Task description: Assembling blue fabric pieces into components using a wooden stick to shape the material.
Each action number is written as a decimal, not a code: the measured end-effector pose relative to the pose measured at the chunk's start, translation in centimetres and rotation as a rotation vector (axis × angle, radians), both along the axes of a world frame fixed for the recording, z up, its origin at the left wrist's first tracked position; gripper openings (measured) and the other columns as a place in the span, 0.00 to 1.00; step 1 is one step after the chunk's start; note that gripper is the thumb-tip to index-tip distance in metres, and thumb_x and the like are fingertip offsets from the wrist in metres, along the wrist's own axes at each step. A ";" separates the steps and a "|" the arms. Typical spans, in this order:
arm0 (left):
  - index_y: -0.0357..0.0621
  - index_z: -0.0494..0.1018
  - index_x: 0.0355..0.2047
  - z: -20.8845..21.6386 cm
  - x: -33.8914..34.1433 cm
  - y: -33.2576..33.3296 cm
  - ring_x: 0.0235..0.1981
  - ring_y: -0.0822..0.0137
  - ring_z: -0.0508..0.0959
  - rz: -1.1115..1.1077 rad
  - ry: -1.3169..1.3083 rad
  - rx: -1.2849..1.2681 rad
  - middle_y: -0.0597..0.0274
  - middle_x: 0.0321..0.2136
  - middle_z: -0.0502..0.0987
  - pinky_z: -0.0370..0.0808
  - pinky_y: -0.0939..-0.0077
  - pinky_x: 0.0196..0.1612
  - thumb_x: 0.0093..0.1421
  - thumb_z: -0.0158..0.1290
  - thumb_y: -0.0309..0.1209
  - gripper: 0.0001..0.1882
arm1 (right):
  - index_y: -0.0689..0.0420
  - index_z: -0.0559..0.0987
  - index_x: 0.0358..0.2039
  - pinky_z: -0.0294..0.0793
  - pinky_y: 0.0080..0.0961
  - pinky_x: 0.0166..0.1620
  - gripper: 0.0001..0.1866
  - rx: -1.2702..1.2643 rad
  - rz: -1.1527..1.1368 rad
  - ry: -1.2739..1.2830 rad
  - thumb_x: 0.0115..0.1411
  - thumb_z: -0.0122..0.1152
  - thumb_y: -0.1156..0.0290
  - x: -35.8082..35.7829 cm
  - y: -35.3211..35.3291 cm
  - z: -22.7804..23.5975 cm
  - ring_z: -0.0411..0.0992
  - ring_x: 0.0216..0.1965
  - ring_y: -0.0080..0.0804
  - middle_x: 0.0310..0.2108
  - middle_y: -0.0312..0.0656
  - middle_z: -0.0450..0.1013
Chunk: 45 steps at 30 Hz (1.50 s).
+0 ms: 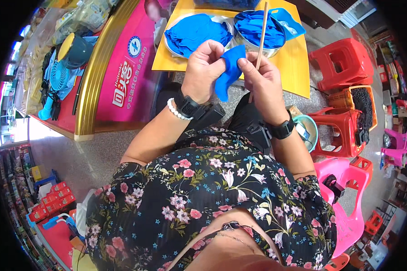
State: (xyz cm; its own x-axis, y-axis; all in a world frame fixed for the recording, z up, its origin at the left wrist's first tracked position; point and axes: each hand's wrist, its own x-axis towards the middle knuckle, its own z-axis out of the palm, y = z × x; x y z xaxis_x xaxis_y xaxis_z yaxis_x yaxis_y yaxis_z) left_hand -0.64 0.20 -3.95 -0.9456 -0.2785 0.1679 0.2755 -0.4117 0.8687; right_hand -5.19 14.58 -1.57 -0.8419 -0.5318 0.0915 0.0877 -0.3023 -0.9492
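A small blue piece of fabric point(231, 74) is stretched between my two hands above the near edge of a yellow board point(290, 67). My left hand point(202, 74) pinches its left side between thumb and fingers. On the other side, the thumb of my right hand point(263, 80) presses the fabric against the fingers. A thin wooden stick point(263, 31) runs through my right hand, rising past the board's containers; its lower end shows below the fingers. Beyond my hands, blue fabric pieces point(198, 35) fill a round bowl, and more blue pieces point(257, 28) lie in a round tin.
A pink-sided counter point(122, 77) with gold trim stands at left, carrying a small blue fan point(59, 76) and a dark pot point(77, 52). Red stools point(343, 63), an orange crate point(373, 106) and a pink chair point(348, 217) crowd the right. A pale green basin point(308, 131) sits by my right forearm.
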 end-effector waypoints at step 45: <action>0.38 0.70 0.39 0.3 0.3 0.6 0.37 0.74 0.72 -0.158 -0.143 0.084 0.65 0.34 0.72 0.67 0.80 0.45 0.57 0.45 0.23 0.10 | 0.61 0.73 0.25 0.57 0.15 0.23 0.06 0.208 -0.193 0.491 0.54 0.59 0.74 -1.2 0.0 -2.1 0.57 0.20 0.14 0.19 0.29 0.64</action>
